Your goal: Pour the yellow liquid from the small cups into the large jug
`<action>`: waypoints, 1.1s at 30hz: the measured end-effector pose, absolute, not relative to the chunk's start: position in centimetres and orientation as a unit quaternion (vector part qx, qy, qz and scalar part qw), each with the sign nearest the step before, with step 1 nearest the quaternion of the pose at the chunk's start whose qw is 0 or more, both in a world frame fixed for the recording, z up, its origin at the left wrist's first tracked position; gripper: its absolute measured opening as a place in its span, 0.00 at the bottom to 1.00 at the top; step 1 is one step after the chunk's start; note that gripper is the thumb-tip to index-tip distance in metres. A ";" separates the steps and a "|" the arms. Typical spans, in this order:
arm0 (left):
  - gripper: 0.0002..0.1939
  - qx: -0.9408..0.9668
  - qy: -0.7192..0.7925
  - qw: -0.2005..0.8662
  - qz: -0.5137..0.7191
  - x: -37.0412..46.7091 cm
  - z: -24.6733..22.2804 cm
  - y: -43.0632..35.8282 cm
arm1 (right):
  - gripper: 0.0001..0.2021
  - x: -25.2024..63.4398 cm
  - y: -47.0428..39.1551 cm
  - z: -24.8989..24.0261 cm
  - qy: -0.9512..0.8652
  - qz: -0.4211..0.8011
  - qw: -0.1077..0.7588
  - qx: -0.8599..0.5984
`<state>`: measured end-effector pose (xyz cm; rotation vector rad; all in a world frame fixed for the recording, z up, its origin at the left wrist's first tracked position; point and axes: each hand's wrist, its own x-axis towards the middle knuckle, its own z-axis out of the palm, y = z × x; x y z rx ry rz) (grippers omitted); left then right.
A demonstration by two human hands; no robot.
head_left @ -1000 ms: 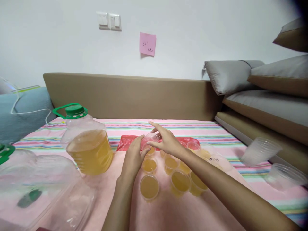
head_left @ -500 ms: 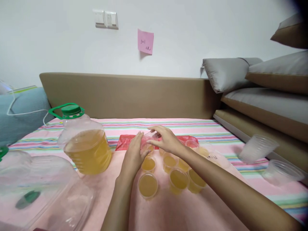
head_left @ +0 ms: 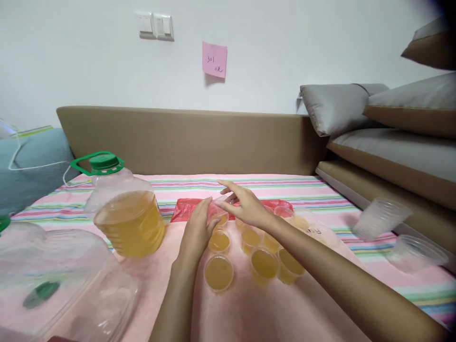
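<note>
My left hand (head_left: 196,230) is at the left side of a filled cup (head_left: 219,219), its thumb apart from its fingers. My right hand (head_left: 247,206) reaches in from the other side, fingers spread around clear plastic (head_left: 223,201) above the rim. I cannot tell whether either hand grips. Nearer me, 2 amber-filled cups (head_left: 219,273) stand on pink cloth (head_left: 242,313), right of the jug (head_left: 131,225).
</note>
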<state>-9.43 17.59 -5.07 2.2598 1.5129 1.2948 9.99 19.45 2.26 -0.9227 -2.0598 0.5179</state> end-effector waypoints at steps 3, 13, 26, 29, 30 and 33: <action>0.28 0.746 0.509 0.062 0.426 -9.5 -5.0 17.6 | 0.38 10.1 19.3 2.1 -0.823 0.207 0.391 -0.356; 0.30 0.739 0.516 0.049 0.430 -9.6 -5.5 17.9 | 0.25 9.9 19.0 1.8 -0.819 0.174 0.417 -0.354; 0.38 0.759 0.495 0.044 0.422 -9.6 -4.8 17.5 | 0.35 10.4 19.4 1.7 -0.808 0.196 0.413 -0.371; 0.40 0.764 0.490 0.035 0.420 -9.5 -4.9 17.4 | 0.43 10.5 19.2 1.8 -0.805 0.202 0.415 -0.372; 0.40 0.765 0.488 0.031 0.419 -9.5 -4.9 17.4 | 0.44 10.5 19.1 1.8 -0.805 0.202 0.416 -0.372; 0.40 0.770 0.482 0.019 0.417 -9.3 -4.8 17.1 | 0.44 10.5 19.1 1.8 -0.806 0.197 0.416 -0.372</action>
